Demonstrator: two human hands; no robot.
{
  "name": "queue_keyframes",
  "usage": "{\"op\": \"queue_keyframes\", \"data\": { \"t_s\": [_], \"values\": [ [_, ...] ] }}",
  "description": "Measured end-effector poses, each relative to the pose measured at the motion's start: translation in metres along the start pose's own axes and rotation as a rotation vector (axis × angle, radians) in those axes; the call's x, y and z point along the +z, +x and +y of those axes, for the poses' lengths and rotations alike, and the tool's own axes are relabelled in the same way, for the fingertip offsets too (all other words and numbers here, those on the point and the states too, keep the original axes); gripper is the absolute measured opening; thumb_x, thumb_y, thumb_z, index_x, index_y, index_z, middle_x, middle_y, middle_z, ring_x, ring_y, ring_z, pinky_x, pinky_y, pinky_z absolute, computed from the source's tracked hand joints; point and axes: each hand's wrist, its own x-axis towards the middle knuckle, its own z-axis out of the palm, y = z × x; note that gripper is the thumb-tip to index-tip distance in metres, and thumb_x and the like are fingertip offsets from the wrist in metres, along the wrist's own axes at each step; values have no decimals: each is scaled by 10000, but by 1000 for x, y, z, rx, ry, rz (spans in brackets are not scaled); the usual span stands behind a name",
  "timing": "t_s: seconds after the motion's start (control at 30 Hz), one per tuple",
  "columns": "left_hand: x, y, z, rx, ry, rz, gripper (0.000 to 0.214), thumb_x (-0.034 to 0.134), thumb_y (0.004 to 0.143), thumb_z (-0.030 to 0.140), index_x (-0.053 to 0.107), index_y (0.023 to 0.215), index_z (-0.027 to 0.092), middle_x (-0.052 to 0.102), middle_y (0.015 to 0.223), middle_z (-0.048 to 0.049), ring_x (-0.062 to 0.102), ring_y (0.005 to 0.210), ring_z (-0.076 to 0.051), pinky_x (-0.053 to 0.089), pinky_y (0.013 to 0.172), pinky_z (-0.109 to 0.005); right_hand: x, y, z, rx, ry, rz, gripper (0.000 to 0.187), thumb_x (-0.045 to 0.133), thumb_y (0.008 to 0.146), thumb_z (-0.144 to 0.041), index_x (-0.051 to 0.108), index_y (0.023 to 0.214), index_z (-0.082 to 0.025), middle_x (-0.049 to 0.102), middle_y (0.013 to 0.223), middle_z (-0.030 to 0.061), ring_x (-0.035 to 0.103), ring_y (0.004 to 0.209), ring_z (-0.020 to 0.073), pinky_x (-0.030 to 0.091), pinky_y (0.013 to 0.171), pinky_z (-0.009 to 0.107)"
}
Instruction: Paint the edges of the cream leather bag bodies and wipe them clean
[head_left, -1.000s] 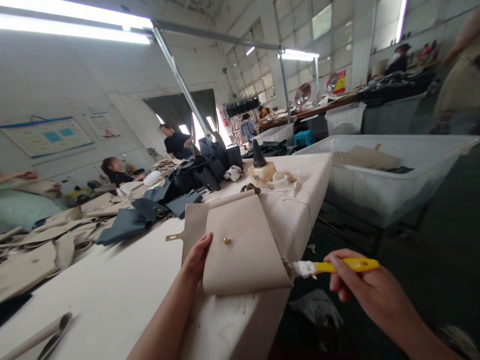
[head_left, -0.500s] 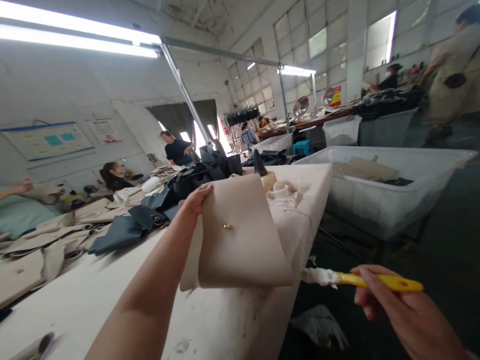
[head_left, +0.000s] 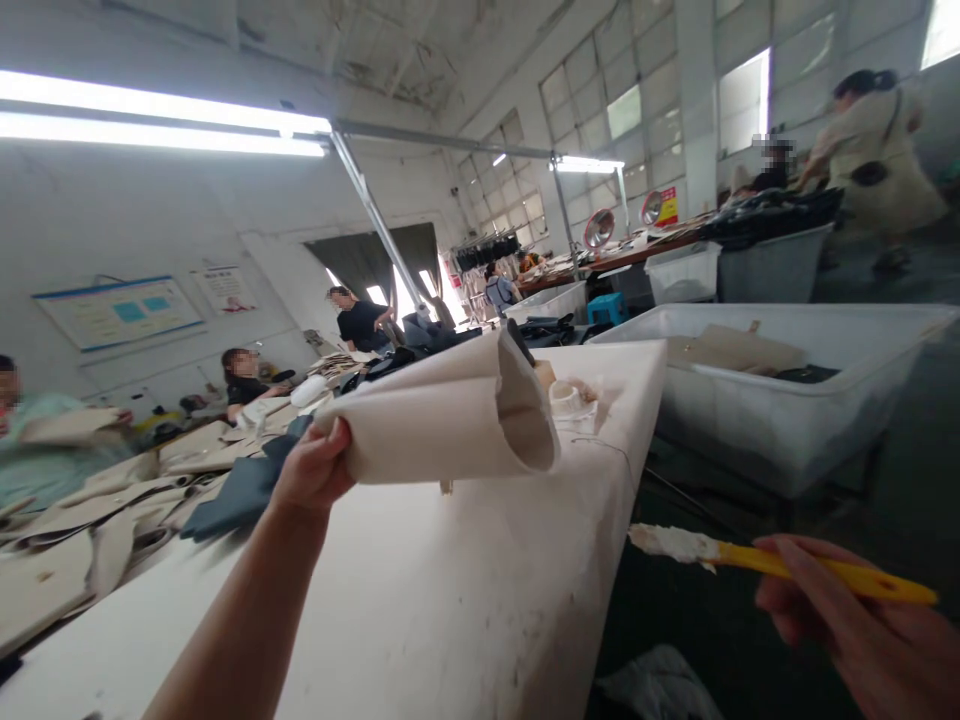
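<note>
**Left hand (head_left: 313,468) holding a curled beige leather panel (head_left: 427,410) aloft**

In the head view, the left hand's fingers are gripping the panel, which is curling into a loose tube above a long white-covered table (head_left: 450,610). Beyond the table edge, the right hand (head_left: 847,640) is closing its fingers around a yellow-handled brush (head_left: 892,590) with white-caked bristles.

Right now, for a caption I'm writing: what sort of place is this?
Likely a leather-bag workshop: a beige leather flap, a yellow glue brush, and cut leather panels beside a long workbench.
</note>
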Motion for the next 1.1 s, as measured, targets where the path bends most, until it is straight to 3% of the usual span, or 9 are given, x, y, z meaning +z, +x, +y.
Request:
{"op": "queue_keyframes", "data": {
  "t_s": [0.17, 0.33, 0.43, 0.6, 0.77, 0.87, 0.93, 1.03, 1.1],
  "values": [
    [-44, -65, -50, -211, -8, -53, 257, 826, 508, 90, 743, 736, 174, 731, 672, -34, 686, 599, -249, 602, 615, -348, -8, -2, -22, -45, -44, -2, 520, 584, 732, -693, 649, 820, -184, 637, 585, 48, 578, 474, 190, 520, 441, 288],
    [-53, -107, -72, -339, -26, -53, 239, 818, 531, 82, 760, 736, 191, 732, 668, -29, 690, 614, -238, 583, 578, -300, -1, 4, -40, -101, -109, -127, 574, 548, 716, -730, 651, 823, -175, 639, 578, 60, 576, 446, 197, 519, 442, 306],
    [-53, -112, -77, -361, -49, -28, 228, 826, 548, 113, 764, 757, 183, 737, 689, -34, 692, 616, -231, 582, 596, -295, 14, 14, -44, -126, -105, -215, 530, 548, 757, -674, 637, 863, -162, 650, 598, 58, 588, 467, 188, 503, 436, 282],
    [-57, -115, -81, -411, -41, -86, 195, 837, 566, 150, 768, 748, 135, 738, 694, -71, 697, 633, -243, 582, 616, -301, 55, 38, -48, -126, -176, -427, 452, 516, 757, -626, 604, 752, -183, 628, 523, 39, 563, 400, 180, 459, 395, 274],
    [-56, -119, -82, -419, -34, -101, 232, 865, 536, 190, 779, 747, 146, 745, 703, -80, 696, 621, -229, 582, 612, -289, 86, 60, -48, -210, -239, -386, 343, 485, 816, -513, 569, 678, -210, 617, 500, 28, 576, 411, 181, 487, 437, 275],
    [-54, -120, -80, -436, -27, -116, 223, 869, 527, 188, 777, 722, 133, 740, 684, -88, 694, 610, -231, 579, 602, -287, 92, 62, -47, -260, -243, -366, 348, 468, 835, -504, 568, 678, -210, 624, 521, 28, 588, 430, 181, 490, 444, 271],
    [-54, -120, -79, -439, -21, -112, 217, 869, 525, 182, 774, 710, 122, 736, 674, -93, 693, 608, -239, 576, 598, -292, 91, 58, -45, -271, -262, -425, 366, 458, 841, -511, 566, 663, -210, 612, 504, 19, 575, 411, 173, 486, 441, 268],
    [-55, -119, -78, -429, -26, -79, 217, 870, 517, 173, 772, 704, 122, 735, 670, -94, 692, 603, -242, 573, 590, -293, 82, 54, -46, -229, -279, -530, 381, 466, 832, -526, 573, 659, -205, 600, 486, 11, 556, 381, 166, 459, 402, 258],
    [-56, -119, -79, -421, -27, -58, 227, 873, 508, 181, 775, 707, 136, 737, 672, -91, 689, 597, -237, 574, 587, -291, 72, 60, -52, -188, -276, -517, 355, 489, 826, -514, 595, 718, -193, 610, 494, 14, 553, 377, 165, 442, 381, 248]
  ]
}}
